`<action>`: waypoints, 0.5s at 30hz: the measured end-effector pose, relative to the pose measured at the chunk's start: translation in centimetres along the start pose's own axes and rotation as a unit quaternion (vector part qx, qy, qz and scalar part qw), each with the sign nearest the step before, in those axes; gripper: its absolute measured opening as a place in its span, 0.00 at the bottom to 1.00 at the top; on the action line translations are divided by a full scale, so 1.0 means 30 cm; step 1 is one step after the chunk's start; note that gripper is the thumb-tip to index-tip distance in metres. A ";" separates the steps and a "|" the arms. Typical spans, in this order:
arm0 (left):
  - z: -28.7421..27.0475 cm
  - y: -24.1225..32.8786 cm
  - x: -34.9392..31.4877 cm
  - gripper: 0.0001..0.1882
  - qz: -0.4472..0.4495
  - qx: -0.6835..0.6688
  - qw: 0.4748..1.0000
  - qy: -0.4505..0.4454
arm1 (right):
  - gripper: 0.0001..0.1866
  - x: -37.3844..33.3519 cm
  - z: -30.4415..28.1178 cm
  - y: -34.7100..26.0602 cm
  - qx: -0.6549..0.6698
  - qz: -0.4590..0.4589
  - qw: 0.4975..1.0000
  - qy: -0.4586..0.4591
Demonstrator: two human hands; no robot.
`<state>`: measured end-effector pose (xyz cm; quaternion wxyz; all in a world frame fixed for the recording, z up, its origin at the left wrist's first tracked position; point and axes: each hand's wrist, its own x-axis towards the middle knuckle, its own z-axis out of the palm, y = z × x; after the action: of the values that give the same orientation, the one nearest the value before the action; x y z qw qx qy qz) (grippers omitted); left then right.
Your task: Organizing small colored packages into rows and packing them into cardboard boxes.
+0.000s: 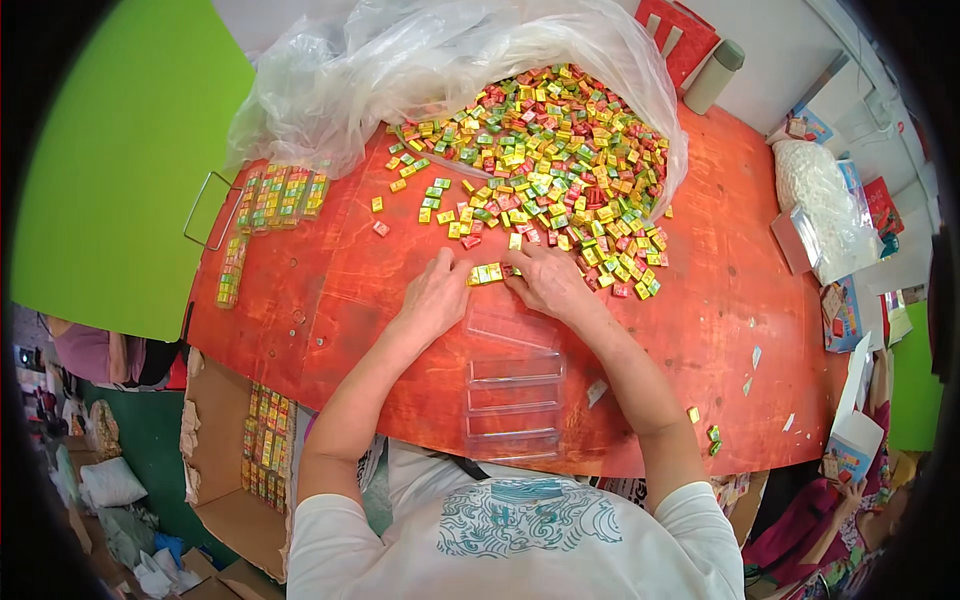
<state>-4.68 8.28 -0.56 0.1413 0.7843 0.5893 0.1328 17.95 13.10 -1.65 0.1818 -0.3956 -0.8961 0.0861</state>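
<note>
A short row of yellow foil-wrapped candies lies between my two hands. My left hand has its fingers bent against the left end of the row. At the other end, the curled fingers of my right hand pinch the row and partly hide it. Just below my hands, clear plastic trays with long narrow compartments lie between my forearms. Beyond my fingers spreads a big heap of small yellow, green and red candies, spilling from a large clear plastic bag.
Filled candy packs and a single filled strip rest at the table's left. More packs stand in a cardboard box below the edge. A bottle stands at the back. Another person's hand holds a box at right.
</note>
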 end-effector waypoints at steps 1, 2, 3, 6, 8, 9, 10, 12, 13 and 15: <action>0.002 -0.001 -0.001 0.19 0.000 -0.001 1.000 -0.001 | 0.19 -0.002 -0.001 -0.004 0.015 0.017 1.000 -0.013; 0.003 -0.003 -0.002 0.18 0.005 -0.004 1.000 0.006 | 0.19 -0.003 -0.003 -0.009 0.030 0.034 0.999 -0.026; 0.005 -0.003 -0.006 0.17 0.009 -0.007 1.000 0.013 | 0.19 -0.004 -0.006 -0.015 0.031 0.035 0.999 -0.028; 0.008 -0.009 0.001 0.16 0.021 -0.003 1.000 0.021 | 0.18 -0.001 -0.005 -0.024 0.009 0.031 0.999 -0.027; 0.005 -0.007 0.010 0.17 0.024 -0.004 1.000 0.016 | 0.18 -0.002 0.011 -0.020 0.015 0.040 0.999 -0.009; -0.001 -0.007 0.009 0.17 0.025 -0.001 1.000 0.014 | 0.17 -0.004 0.005 -0.029 0.014 0.041 0.999 -0.001; -0.005 -0.004 0.004 0.17 0.025 -0.002 1.000 0.014 | 0.17 -0.010 -0.002 -0.039 0.013 0.042 0.999 -0.002; -0.020 0.011 -0.004 0.16 0.049 -0.021 0.998 0.032 | 0.16 -0.034 -0.023 -0.072 0.020 0.064 0.997 0.032; -0.032 0.021 -0.010 0.16 0.051 -0.023 0.998 0.031 | 0.16 -0.051 -0.041 -0.091 0.019 0.067 0.997 0.031; -0.059 0.052 -0.029 0.17 0.103 -0.038 0.993 0.047 | 0.16 -0.105 -0.095 -0.139 0.017 0.117 0.992 0.051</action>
<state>-4.19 7.13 1.63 0.1288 0.8279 0.5055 0.2059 18.21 7.99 1.40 0.2224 -0.4983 -0.8318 0.1015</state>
